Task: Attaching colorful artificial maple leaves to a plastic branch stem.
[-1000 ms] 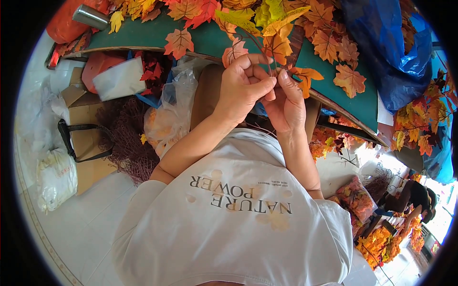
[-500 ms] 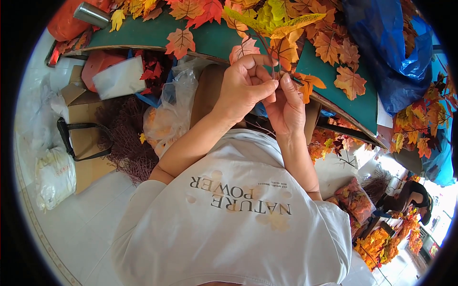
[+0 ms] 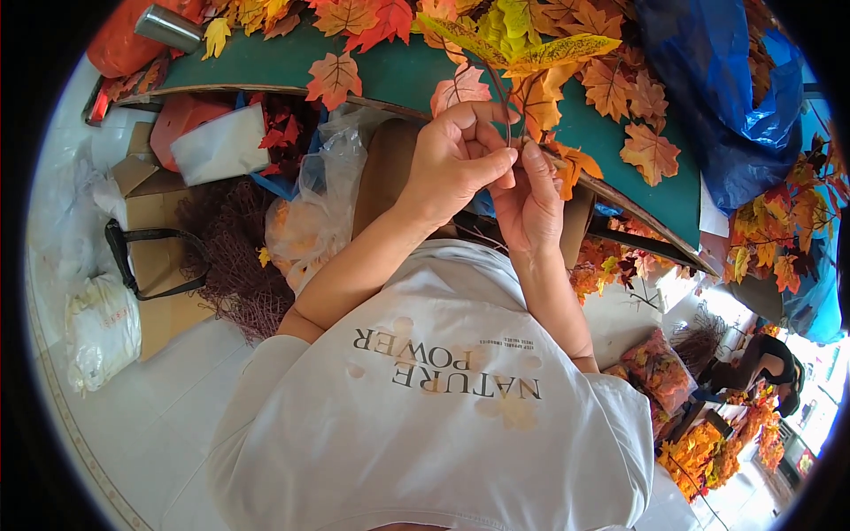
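Head view: left hand [image 3: 456, 164] and right hand [image 3: 529, 199] each pinch their grip on the thin leaf stem [image 3: 509, 106] between them.

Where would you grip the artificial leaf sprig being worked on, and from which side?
On the thin bare stem below the leaves, pinched from both sides as the left hand and right hand do; the yellow leaves above look limp and would probably crumple.

The leaves on the stem [image 3: 522, 66] run yellow-green to orange with darker veins. The table top [image 3: 416, 75] is dark green, strewn with orange and red leaves [image 3: 335, 78]. A bright blue plastic bag [image 3: 717, 97] lies at the right. The shirt [image 3: 425, 416] is white (grey lettering, faint tan spots). The cardboard box [image 3: 159, 257] is brown with a black strap.
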The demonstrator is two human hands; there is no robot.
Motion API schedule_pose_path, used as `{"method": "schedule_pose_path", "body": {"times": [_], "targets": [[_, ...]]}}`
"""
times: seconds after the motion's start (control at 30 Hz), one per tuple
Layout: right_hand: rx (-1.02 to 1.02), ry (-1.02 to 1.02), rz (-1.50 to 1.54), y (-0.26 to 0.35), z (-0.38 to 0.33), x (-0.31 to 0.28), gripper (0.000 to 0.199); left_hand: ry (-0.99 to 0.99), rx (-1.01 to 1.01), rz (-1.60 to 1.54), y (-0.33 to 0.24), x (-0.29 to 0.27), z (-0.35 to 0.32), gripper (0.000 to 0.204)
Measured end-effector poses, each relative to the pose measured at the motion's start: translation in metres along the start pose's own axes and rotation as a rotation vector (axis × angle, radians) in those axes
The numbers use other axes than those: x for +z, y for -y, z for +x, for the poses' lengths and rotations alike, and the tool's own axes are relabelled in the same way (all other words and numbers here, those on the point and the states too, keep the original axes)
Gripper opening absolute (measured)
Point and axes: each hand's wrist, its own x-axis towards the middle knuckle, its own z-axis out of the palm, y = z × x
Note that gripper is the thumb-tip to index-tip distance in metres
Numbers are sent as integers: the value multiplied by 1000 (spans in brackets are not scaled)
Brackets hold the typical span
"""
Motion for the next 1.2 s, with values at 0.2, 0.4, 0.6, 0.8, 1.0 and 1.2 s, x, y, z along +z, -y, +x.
{"method": "schedule_pose_path", "body": {"times": [0.2,0.4,0.6,0.8,1.0,1.2], "targets": [[-29,18,-2,-5,1,-5,10,11,1,24,-3,2,-2,29],[-84,21,-38,-8,2,-12,5,10,-1,-5,-1,1,-2,29],[-150,123,-214,-9,8,-18,10,-28,-9,-78,12,-14,2,19],[-142,379,-1064,-9,-14,-8,27,-194,267,-312,-15,-14,9,11],[-412,237,-1085,-12,-16,4,13,-211,366,-269,-23,-17,-25,20],[-1173,581,-1481,-5,-7,30,22,-308,486,-78,-10,-39,-68,28]]}}
